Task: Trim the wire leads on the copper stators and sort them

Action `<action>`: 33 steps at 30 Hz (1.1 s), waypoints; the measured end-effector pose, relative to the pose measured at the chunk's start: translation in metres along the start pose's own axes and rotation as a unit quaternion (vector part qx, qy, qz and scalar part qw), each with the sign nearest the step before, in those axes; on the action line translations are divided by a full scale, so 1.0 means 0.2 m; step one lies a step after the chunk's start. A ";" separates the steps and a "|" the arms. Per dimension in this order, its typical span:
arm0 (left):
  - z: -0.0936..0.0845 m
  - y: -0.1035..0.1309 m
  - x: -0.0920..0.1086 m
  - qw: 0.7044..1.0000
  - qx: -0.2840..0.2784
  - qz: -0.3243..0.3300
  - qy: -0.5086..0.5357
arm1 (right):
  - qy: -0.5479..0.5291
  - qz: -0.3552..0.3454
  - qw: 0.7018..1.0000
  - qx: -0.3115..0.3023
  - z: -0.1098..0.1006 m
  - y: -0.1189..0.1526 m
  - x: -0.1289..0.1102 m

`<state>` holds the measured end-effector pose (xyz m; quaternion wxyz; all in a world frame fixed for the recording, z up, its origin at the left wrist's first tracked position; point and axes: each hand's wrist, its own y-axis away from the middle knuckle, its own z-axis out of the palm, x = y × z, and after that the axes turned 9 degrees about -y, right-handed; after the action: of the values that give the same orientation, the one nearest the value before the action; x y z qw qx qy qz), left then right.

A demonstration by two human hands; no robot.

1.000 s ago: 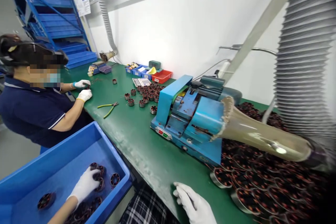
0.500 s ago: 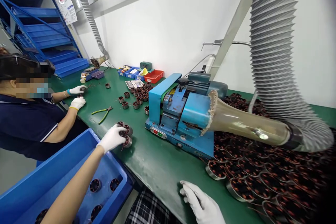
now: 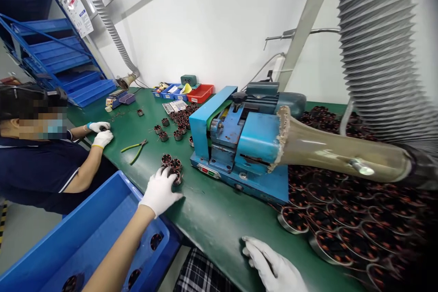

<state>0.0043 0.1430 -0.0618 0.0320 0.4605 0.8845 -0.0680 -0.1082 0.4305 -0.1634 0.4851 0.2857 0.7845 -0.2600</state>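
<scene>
Right grip, white glove: fingers loosely curled, nothing seen in it, at the near edge of the green surface. Plaid cloth just beside it.

Blue bin at near left, some wound stators on its floor, apart from each other. Left grip, white glove: released, palm down, thumb out to the side, fingertips touching a stator cluster. Cluster stands on the surface, at least three stators visible; part hidden by the fingers.

Right of the machine, dense stator batch, copper windings visible, extending behind the translucent duct.

Green-handled pliers lie open, beyond the cluster to the left. Blue belt machine at centre, its duct joined to a grey corrugated hose.

Farther: co-worker at left; loose stator group; red tray near the wall.
</scene>
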 end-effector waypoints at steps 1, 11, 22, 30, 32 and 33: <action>0.02 0.00 0.04 1.000 0.005 -0.004 -0.010 | 0.006 0.004 1.000 -0.003 -0.01 0.01 0.00; -0.01 0.11 0.68 0.978 -0.015 0.205 0.024 | 0.105 0.071 0.992 0.000 -0.13 0.21 -0.17; -0.10 0.16 0.83 0.962 -0.129 0.200 0.138 | -0.056 0.093 0.988 0.110 -0.07 0.03 -0.18; 0.12 0.17 0.60 0.887 -0.174 0.198 0.379 | -0.092 0.141 0.984 0.053 -0.17 0.11 -0.18; 0.14 0.19 0.61 0.884 -0.188 0.240 0.355 | -0.170 0.170 0.967 0.087 -0.21 0.14 -0.16; 0.14 0.20 0.63 0.886 -0.194 0.252 0.337 | -0.216 0.185 0.952 0.114 -0.23 0.16 -0.14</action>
<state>-0.0350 0.2634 -0.1088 -0.1636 0.6473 0.6920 0.2745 -0.1034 0.4794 -0.1235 0.6463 0.4166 0.5596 -0.3092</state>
